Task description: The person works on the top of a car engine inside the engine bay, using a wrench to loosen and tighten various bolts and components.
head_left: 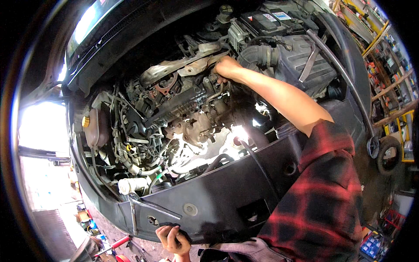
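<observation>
My right hand (pixel 228 69) reaches far into the engine bay, its fingers curled down beside the metal heat shield (pixel 181 66). What those fingers hold is hidden behind the hand. Below it lie the exposed engine parts (pixel 196 126), lit by a bright lamp (pixel 239 134) on a dark stem. At the lower edge, my left hand (pixel 173 240) is closed by the black front panel (pixel 231 192), with something dark against its fingers that I cannot make out. Near it, a ratchet (pixel 159 208) and a second long metal tool (pixel 134 216) rest on the panel.
A coolant tank (pixel 97 131) with a yellow cap stands at the left. The battery (pixel 273 22) and air filter box (pixel 305 61), with a flat metal strip (pixel 310 63) on top, are at the far right. A grey rod (pixel 345 76) slants down the right side. Shelves (pixel 388 65) stand beyond.
</observation>
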`<state>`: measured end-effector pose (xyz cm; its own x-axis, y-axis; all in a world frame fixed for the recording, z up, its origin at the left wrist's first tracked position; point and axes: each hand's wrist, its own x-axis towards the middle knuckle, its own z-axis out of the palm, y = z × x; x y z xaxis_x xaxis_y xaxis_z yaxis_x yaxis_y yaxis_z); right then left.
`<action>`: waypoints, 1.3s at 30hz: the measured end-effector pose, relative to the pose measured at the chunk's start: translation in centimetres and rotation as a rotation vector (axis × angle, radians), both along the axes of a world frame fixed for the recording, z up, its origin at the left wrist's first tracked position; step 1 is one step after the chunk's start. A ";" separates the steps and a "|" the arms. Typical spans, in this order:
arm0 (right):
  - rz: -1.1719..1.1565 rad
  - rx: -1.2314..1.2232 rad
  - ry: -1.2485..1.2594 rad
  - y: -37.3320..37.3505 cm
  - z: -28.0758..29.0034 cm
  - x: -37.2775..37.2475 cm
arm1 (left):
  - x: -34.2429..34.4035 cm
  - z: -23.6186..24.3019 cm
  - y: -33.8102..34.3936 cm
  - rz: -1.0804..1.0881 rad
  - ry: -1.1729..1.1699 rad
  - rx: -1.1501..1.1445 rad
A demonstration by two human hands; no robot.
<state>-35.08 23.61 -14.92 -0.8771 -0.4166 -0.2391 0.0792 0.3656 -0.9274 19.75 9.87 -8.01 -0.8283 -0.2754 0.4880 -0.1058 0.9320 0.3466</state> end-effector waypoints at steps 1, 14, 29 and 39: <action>0.018 0.004 -0.015 0.0 -0.1 -0.2 | 0.0 0.0 0.0 -0.004 0.002 -0.002; 0.145 -0.058 0.004 0.1 -0.5 -1.0 | 0.2 -0.2 0.0 0.006 -0.013 -0.008; 0.597 0.293 0.334 1.4 0.6 1.3 | 0.3 -0.1 -0.3 -0.012 -0.010 0.008; 0.345 0.657 0.498 0.5 3.6 4.4 | 0.5 -0.1 -0.3 -0.019 -0.025 0.026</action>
